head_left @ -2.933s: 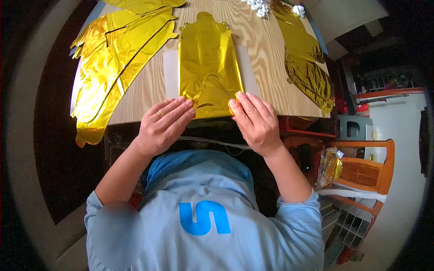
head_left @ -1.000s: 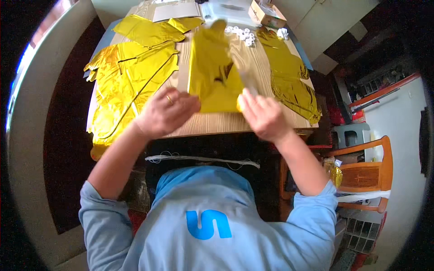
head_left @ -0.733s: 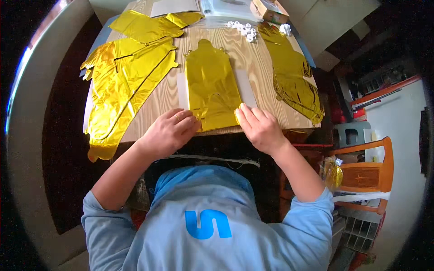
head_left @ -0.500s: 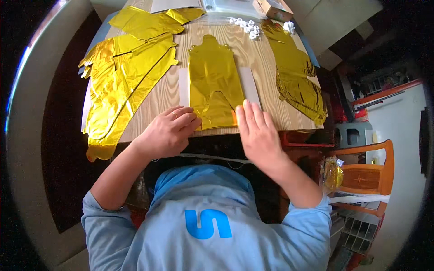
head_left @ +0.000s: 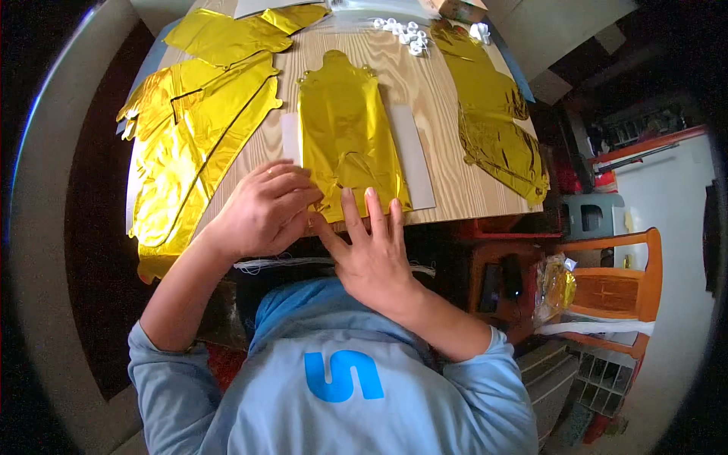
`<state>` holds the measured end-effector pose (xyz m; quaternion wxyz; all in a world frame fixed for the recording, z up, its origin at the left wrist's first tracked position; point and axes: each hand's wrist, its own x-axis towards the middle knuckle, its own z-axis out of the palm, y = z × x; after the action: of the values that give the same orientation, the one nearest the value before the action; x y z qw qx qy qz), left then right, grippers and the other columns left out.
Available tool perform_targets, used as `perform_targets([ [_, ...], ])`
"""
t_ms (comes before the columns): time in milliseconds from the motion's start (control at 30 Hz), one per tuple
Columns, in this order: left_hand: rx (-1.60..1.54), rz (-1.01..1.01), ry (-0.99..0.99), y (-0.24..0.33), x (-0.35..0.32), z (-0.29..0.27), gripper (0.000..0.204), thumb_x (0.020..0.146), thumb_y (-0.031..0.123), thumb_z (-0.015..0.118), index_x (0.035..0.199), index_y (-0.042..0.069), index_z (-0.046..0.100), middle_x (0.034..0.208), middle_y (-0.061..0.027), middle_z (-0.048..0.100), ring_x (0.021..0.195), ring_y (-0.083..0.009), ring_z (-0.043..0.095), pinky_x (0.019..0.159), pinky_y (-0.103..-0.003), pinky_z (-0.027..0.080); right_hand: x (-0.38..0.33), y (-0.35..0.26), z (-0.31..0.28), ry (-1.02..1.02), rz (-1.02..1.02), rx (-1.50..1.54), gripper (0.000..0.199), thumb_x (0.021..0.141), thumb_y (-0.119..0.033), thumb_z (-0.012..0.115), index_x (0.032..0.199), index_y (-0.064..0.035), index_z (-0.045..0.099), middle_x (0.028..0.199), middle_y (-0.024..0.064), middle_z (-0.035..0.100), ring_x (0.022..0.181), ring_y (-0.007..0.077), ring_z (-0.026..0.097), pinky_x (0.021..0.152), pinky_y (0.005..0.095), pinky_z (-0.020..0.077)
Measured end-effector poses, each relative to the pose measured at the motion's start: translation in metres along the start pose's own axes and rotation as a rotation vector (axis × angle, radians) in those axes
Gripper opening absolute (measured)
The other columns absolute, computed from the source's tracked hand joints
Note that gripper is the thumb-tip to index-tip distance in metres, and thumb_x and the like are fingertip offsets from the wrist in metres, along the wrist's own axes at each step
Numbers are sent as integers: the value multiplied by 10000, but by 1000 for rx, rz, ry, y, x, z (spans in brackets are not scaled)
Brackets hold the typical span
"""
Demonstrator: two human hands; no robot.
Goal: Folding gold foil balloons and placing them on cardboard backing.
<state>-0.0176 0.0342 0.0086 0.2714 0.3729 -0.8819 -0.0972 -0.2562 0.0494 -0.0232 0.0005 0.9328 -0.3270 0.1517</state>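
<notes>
A flat, folded gold foil balloon (head_left: 345, 114) lies on a pale card (head_left: 413, 152) near the table's front edge, a rounded tab at its far end. At its near left corner my left hand (head_left: 265, 208) is closed, fingers curled in a pinch on the foil; the fingertips are partly hidden. My right hand (head_left: 371, 250) rests with spread fingers on the balloon's near edge. Its thumb reaches left, close to my left fingertips.
More gold foil balloons (head_left: 205, 136) overlap at the table's left, and another foil balloon (head_left: 493, 106) lies at the right. Several white rings (head_left: 402, 32) sit at the back, near a cardboard box (head_left: 462, 9). A wooden chair (head_left: 607, 288) stands to the right.
My right hand has moved left from the balloon's near right corner to the middle of its near edge, spreading its fingers. My left hand stays at the left corner.
</notes>
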Motion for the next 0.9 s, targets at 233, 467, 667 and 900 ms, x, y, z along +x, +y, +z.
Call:
perform_targets([
  [233,-106,165,-347,-20,63,35,657,1025,568,375,1477,101,473,1573,-179,386,1489,-363,302,1211,-557,221,1,-2,7,11,31,2,523,845,-199,640,1365,-250,612,1427,227,387,1351,538,334,1037,782,279],
  [467,320,207,-358,-121,130,50,752,1005,675,286,1592,205,296,1660,-122,230,1531,-319,210,1233,-552,151,0,1,0,-103,66,-49,662,901,-173,573,1524,-325,411,1574,221,280,1378,540,309,1036,796,265],
  [667,452,30,-158,-200,141,33,684,1015,530,472,1582,184,308,1650,-126,259,1520,-337,238,1227,-545,169,8,-1,-6,-144,52,3,688,882,-108,575,1518,-325,426,1569,222,284,1367,550,321,1024,800,274],
  [900,324,-227,87,-71,117,17,647,995,346,581,1550,103,354,1604,-175,331,1493,-373,283,1221,-514,226,12,7,-15,-153,54,4,665,851,-131,614,1486,-269,471,1549,232,317,1331,541,370,979,786,321],
])
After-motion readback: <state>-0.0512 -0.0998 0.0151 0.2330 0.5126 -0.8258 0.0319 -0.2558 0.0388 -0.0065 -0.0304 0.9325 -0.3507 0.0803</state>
